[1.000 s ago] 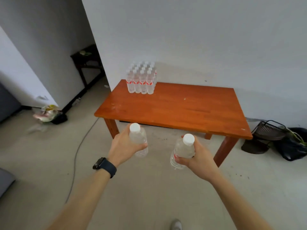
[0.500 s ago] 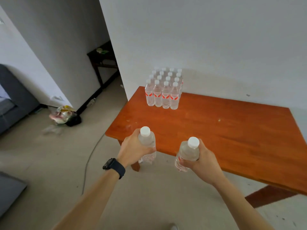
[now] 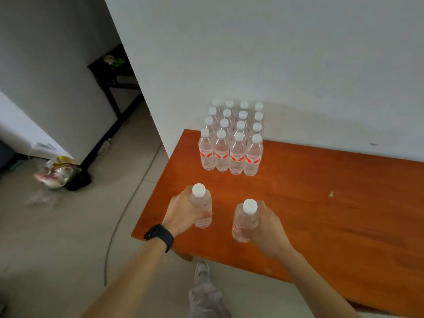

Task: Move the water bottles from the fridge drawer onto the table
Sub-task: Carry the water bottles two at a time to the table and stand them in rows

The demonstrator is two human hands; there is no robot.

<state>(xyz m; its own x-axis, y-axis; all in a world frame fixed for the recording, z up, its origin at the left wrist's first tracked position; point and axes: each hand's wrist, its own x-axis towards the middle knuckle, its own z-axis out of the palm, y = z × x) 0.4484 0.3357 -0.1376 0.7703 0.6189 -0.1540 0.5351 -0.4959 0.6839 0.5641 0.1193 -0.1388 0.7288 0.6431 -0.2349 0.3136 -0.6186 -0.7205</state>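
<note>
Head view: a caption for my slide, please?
Left hand holding the left bottle and right hand holding the right bottle over the wooden table, near a four-by-four block of water bottles.

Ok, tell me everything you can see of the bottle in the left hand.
The left-hand bottle is small, clear plastic, with a white cap and a ribbed lower body. It is roughly upright over the near left part of the table. The left hand grips its middle; whether its base touches the wood cannot be told.

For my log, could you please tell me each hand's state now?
Left hand: grips a water bottle.
Right hand: grips a second bottle.
</note>
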